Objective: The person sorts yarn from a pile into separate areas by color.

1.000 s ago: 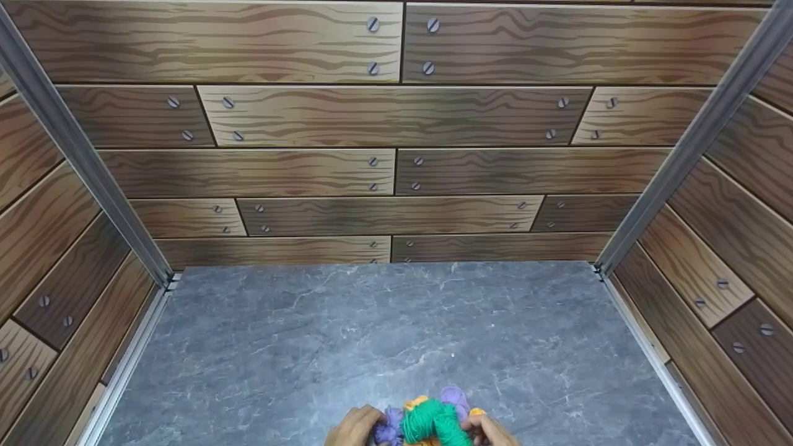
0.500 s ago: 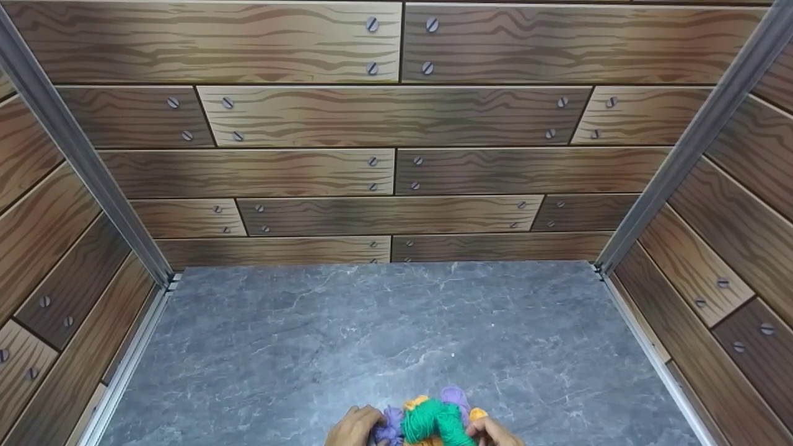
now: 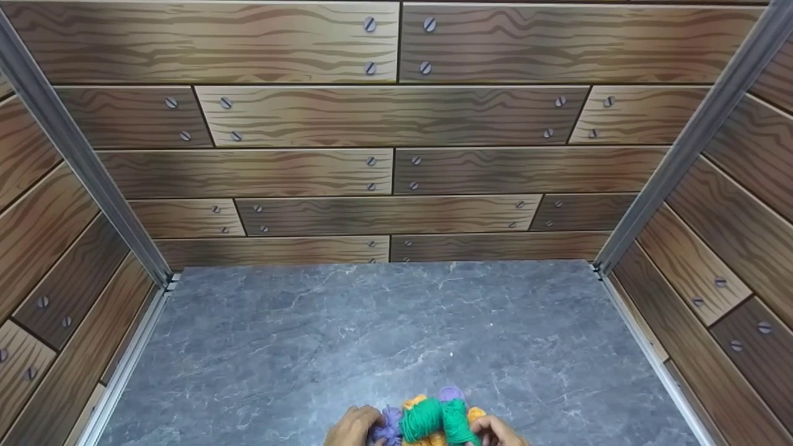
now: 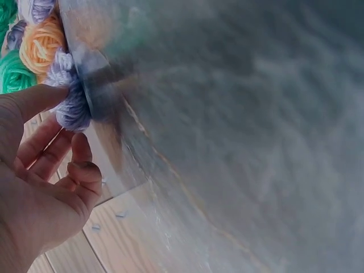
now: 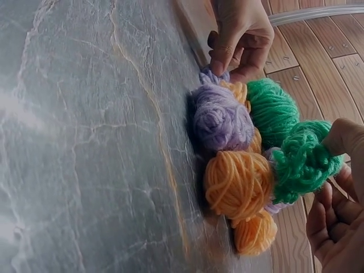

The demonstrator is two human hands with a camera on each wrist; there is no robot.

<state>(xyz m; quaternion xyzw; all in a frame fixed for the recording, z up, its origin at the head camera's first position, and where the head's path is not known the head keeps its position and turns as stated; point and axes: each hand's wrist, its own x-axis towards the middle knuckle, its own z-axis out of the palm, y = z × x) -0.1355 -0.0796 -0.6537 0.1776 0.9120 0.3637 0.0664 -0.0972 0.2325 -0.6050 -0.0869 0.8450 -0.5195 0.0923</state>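
stacking yarn (image 3: pixel 421 420), looks like. head: it's at 6 o'clock on the table (image 3: pixel 310 347). left wrist: left hand (image 4: pixel 48 196) pinches purple ball (image 4: pixel 73 105) at 10. right wrist: right hand (image 5: pixel 346 219) pinches green ball (image 5: pixel 301 162) at 3; next probably wants gentle release.

Green, purple, orange yarn (image 5: pixel 239 183); grey-marbled tabletop (image 3: pixel 372 328).
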